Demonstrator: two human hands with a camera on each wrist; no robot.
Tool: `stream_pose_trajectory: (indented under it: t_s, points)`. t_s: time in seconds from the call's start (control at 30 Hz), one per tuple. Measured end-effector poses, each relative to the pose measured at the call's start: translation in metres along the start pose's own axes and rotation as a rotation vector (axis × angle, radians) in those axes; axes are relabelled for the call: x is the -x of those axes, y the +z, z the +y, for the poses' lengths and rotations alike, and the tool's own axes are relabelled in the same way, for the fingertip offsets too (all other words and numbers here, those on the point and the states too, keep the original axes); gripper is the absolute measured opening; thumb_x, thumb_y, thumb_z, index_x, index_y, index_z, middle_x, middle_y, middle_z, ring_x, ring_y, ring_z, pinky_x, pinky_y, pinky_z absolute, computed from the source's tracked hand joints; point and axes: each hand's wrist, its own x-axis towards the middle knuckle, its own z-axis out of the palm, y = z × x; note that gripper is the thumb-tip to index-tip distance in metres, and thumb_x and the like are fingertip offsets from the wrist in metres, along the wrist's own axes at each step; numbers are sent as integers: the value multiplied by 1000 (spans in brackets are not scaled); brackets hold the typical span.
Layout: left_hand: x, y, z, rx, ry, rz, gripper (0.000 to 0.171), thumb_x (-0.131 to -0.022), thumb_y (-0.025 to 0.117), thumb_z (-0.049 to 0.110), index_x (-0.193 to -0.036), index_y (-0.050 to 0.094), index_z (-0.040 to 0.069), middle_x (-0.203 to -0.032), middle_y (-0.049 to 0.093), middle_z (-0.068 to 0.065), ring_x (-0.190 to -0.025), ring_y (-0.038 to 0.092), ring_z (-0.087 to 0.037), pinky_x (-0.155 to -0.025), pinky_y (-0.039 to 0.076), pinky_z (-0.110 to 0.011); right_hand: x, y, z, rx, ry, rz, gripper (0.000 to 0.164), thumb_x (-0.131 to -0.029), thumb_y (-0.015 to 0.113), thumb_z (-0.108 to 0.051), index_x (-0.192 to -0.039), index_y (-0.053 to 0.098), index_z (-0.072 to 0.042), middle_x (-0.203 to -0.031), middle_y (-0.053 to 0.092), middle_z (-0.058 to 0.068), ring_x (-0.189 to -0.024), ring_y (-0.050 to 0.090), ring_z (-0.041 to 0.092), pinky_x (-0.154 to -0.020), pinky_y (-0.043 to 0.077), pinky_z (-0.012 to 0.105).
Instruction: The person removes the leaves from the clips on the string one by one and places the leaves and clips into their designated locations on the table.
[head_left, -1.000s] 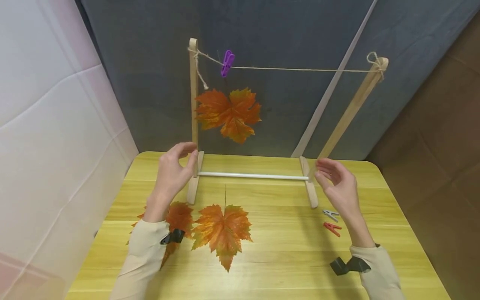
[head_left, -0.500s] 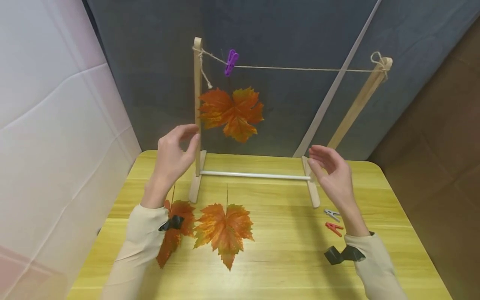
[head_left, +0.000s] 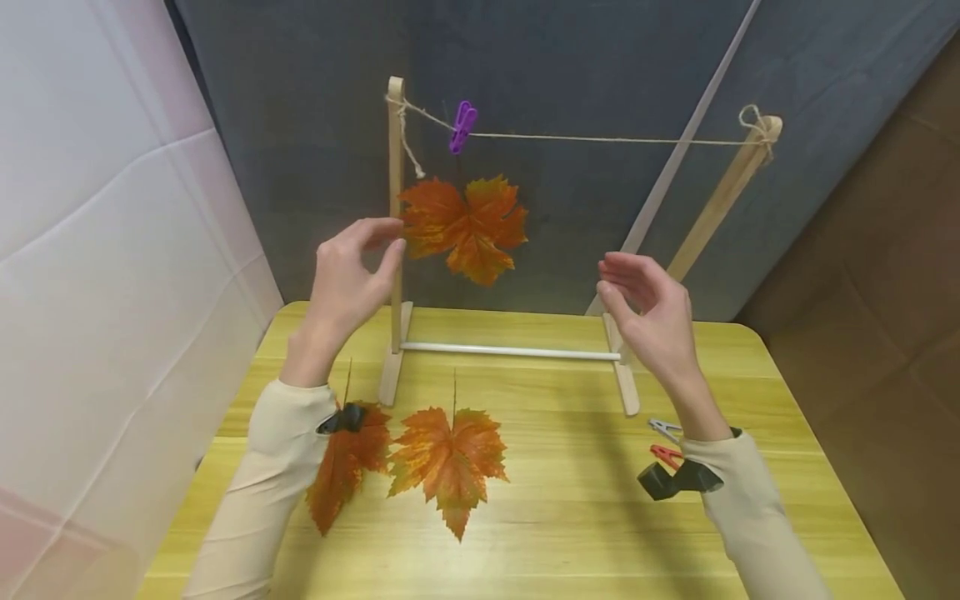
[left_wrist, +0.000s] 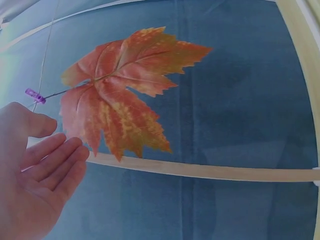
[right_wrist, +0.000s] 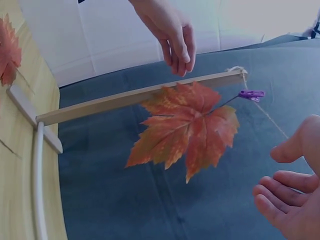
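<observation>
An orange maple leaf (head_left: 468, 225) hangs by its stem from a purple clothespin (head_left: 462, 127) on a twine line (head_left: 570, 137). The twine is tied between two posts of a wooden stand. My left hand (head_left: 351, 279) is raised beside the left post (head_left: 396, 167), thumb and fingers apart, holding nothing. In the left wrist view its fingertips come close to the edge of the hanging leaf (left_wrist: 115, 90). My right hand (head_left: 648, 312), also bare of any object, is lifted in front of the right post (head_left: 716, 204), its fingers loosely bent with the thumb apart.
Two more maple leaves lie on the wooden table (head_left: 555, 500): one in the middle (head_left: 452, 462), another leaf (head_left: 348, 467) partly behind the left sleeve. A grey clothespin (head_left: 663, 429) and a red clothespin (head_left: 665, 456) lie near the right forearm. A white rod (head_left: 510, 351) joins the stand's feet.
Both hands have risen from the lower ends of the posts, the right one also drifting inward to the left. The stand and hanging leaf shift slightly in view; the table leaves stay put.
</observation>
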Motion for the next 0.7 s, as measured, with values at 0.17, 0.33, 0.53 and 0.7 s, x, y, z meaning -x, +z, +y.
stream_pose_trajectory:
  t_s: [0.17,0.33,0.53,0.7]
  points:
    - [-11,0,3,1,-3,15,24,-98,65,11,-118,71,0,-117,73,-15,-106,69,-30,-98,53,-44,-10,4,-8,-4,1,2,35,-96,67,-4,-130,61,3,-127,67,16,-112,66,16,-100,49,16]
    - [-23,0,10,11,21,31,24,-97,65,12,-116,72,-1,-115,74,-15,-101,69,-27,-95,54,-42,-20,10,-15,-40,-2,6,36,-95,68,-3,-129,61,5,-125,67,19,-111,66,15,-99,51,18]
    - [-36,2,17,27,35,22,25,-97,65,12,-117,71,-1,-115,74,-16,-99,68,-26,-92,54,-42,-32,14,-23,-59,-24,34,35,-95,68,-3,-128,62,6,-124,68,19,-110,67,18,-97,52,20]
    - [-43,4,20,35,34,1,26,-97,65,12,-119,71,0,-116,73,-15,-102,70,-27,-95,54,-42,-43,19,-29,-104,-29,58,35,-94,68,-3,-127,62,6,-122,69,16,-110,68,16,-97,53,22]
